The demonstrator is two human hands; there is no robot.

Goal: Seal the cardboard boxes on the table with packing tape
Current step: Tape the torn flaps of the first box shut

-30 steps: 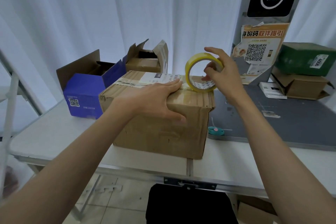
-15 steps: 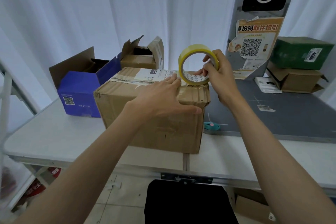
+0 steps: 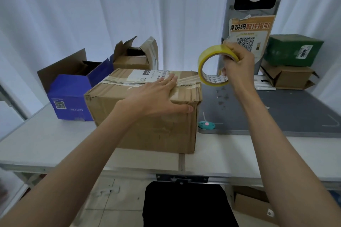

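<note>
A closed brown cardboard box (image 3: 147,132) with a shipping label stands on the white table (image 3: 55,145). My left hand (image 3: 158,97) lies flat on its top near the right edge, fingers straight, pressing on a strip of tape (image 3: 188,81). My right hand (image 3: 237,66) grips the yellow tape roll (image 3: 204,55), held in the air just past the box's right edge. The clear strip runs from the roll to the box top.
An open blue box (image 3: 72,96) and an open brown box (image 3: 134,59) stand behind on the left. A small teal cutter (image 3: 206,125) lies by the dark mat (image 3: 276,112). A green box (image 3: 293,49) sits on another brown box (image 3: 289,77) at the right.
My right hand has carried the roll from the box top to the right, off the box's edge, drawing tape out. My left hand stayed pressing on the box top.
</note>
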